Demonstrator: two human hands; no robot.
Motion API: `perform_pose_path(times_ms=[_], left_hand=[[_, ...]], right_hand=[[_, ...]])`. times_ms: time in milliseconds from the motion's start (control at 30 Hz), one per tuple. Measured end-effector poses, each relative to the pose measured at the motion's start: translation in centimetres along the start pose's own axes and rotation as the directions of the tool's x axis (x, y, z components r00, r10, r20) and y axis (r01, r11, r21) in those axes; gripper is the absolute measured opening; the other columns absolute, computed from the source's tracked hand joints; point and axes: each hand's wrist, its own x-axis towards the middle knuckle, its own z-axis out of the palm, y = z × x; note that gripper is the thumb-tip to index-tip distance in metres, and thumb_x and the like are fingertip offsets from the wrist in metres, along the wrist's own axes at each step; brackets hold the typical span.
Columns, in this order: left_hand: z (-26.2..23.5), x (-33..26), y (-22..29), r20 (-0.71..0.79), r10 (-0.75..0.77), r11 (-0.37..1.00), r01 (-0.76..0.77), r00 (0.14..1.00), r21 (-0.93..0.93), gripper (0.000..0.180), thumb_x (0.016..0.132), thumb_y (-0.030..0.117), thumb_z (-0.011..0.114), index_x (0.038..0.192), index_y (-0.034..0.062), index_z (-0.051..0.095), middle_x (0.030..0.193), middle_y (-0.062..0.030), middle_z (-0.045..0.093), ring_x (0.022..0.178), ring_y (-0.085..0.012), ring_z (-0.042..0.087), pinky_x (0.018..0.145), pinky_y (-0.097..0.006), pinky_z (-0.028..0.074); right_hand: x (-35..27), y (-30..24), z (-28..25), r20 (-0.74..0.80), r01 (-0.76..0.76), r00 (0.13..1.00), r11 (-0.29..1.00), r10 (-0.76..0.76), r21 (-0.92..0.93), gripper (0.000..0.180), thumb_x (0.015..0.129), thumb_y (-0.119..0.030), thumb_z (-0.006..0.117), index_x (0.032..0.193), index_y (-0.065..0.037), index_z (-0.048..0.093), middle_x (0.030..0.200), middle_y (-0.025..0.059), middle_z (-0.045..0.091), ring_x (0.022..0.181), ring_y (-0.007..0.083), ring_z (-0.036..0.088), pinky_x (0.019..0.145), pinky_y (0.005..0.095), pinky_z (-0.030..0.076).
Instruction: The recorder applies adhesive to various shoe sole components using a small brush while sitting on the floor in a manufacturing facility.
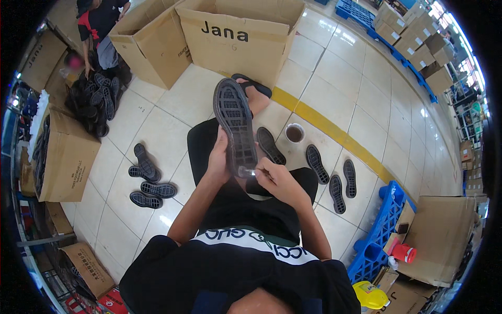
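A black shoe sole (pixel 234 110) is held up in front of me, its hollow, ribbed inner side facing up. My left hand (pixel 218 157) grips its left edge near the heel, thumb along the rim. My right hand (pixel 280 180) is closed in a pinch at the heel end, on a small whitish thing (pixel 247 171) touching the sole. Its kind is too small to make out. Just beyond my right hand, another sole (pixel 271 146) lies on the floor, beside a round tub (pixel 295 133) of brown contents.
Several soles (pixel 317 163) lie on the tiles to the right, more soles (pixel 146 163) to the left. Large cartons (pixel 235 47) stand ahead. A person (pixel 102 26) bends over a sole pile (pixel 102 97) at far left. A blue pallet (pixel 379 235) sits at right.
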Motion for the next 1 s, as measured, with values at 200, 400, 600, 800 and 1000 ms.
perform_pose_path(times_ms=[200, 400, 600, 800, 1000], left_hand=[[0.2, -0.6, 0.0, 0.064, -0.072, 0.997, 0.071, 0.995, 0.031, 0.049, 0.102, 0.044, 0.024, 0.142, 0.0151, 0.025, 0.124, -0.018, 0.055, 0.101, -0.0294, 0.063, 0.086, -0.04, 0.053], [1.2, -1.9, 0.2, 0.189, -0.149, 0.988, 0.141, 0.971, 0.056, 0.053, 0.101, 0.047, 0.025, 0.142, 0.0139, 0.025, 0.125, -0.0175, 0.055, 0.101, -0.0274, 0.063, 0.088, -0.037, 0.053], [1.8, -2.3, 0.4, 0.182, -0.18, 0.981, 0.164, 0.967, 0.099, 0.056, 0.1, 0.051, 0.026, 0.141, 0.0137, 0.026, 0.125, -0.016, 0.055, 0.102, -0.0259, 0.063, 0.088, -0.037, 0.052], [1.7, -2.0, -0.1, 0.215, -0.15, 0.986, 0.13, 0.965, 0.105, 0.058, 0.098, 0.053, 0.03, 0.14, 0.0137, 0.026, 0.122, -0.0156, 0.056, 0.101, -0.0267, 0.063, 0.085, -0.037, 0.053], [1.4, -1.6, -0.3, 0.159, -0.141, 0.982, 0.119, 0.977, 0.144, 0.056, 0.099, 0.051, 0.028, 0.14, 0.0143, 0.026, 0.12, -0.0161, 0.057, 0.098, -0.0267, 0.064, 0.082, -0.038, 0.054]], right_hand=[[0.7, -2.3, -3.8, -0.219, 0.181, 0.946, 0.95, -0.239, -0.255, 0.011, 0.083, -0.004, 0.064, 0.09, -0.002, 0.056, 0.078, 0.0104, 0.057, 0.066, 0.0224, 0.059, 0.064, 0.0316, 0.048], [3.9, -3.7, -6.9, -0.361, 0.243, 0.805, 0.817, -0.471, -0.523, 0.018, 0.081, -0.001, 0.068, 0.098, -0.002, 0.062, 0.099, 0.0089, 0.066, 0.075, 0.0223, 0.065, 0.061, 0.0262, 0.052], [6.0, -4.1, -8.1, -0.206, 0.306, 0.74, 0.593, -0.641, -0.745, 0.016, 0.083, -0.007, 0.066, 0.099, -0.004, 0.063, 0.107, 0.0085, 0.064, 0.085, 0.0251, 0.065, 0.072, 0.0323, 0.054], [7.3, -4.1, -8.6, -0.061, 0.313, 0.736, 0.419, -0.674, -0.852, 0.021, 0.083, -0.01, 0.066, 0.103, -0.005, 0.061, 0.11, 0.0069, 0.061, 0.092, 0.0245, 0.063, 0.076, 0.0329, 0.053], [7.6, -3.6, -8.1, -0.026, 0.268, 0.686, 0.285, -0.728, -0.92, 0.025, 0.078, -0.012, 0.068, 0.099, -0.004, 0.058, 0.091, 0.0095, 0.059, 0.08, 0.0241, 0.063, 0.067, 0.0342, 0.052]])
